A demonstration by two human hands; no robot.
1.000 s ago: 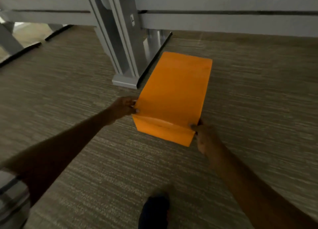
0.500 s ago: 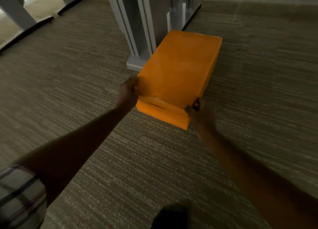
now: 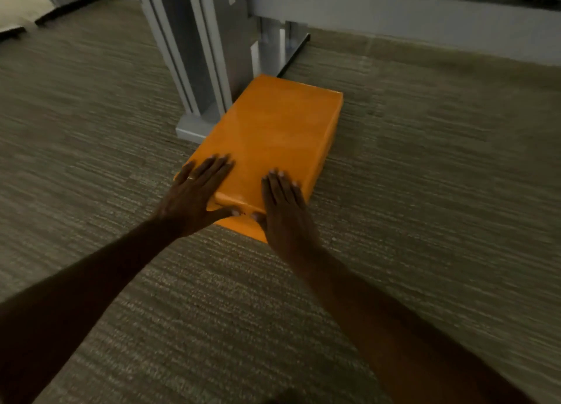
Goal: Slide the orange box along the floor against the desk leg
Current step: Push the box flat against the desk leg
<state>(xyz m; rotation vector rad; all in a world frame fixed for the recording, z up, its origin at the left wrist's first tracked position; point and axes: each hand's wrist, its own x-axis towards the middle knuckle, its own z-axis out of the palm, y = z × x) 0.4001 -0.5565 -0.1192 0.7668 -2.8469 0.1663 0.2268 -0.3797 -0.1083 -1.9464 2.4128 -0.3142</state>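
Observation:
An orange box [image 3: 273,136] lies flat on the carpet, its long left side touching the grey desk leg [image 3: 209,69] and the leg's foot plate [image 3: 194,127]. My left hand [image 3: 197,197] rests flat on the box's near left corner, fingers spread on the top, thumb along the near end face. My right hand [image 3: 285,209] lies flat on the near right part of the top, thumb on the near face. Neither hand wraps around the box.
Grey-brown striped carpet [image 3: 425,191] covers the floor all around. A grey desk rail [image 3: 394,11] runs across the top right. A dark floor strip [image 3: 293,51] extends behind the leg. A pale floor patch [image 3: 21,5] shows at the top left.
Both hands left the box's side corners and now lie flat on its top near end. The box has slid further along the leg, its left side now against it.

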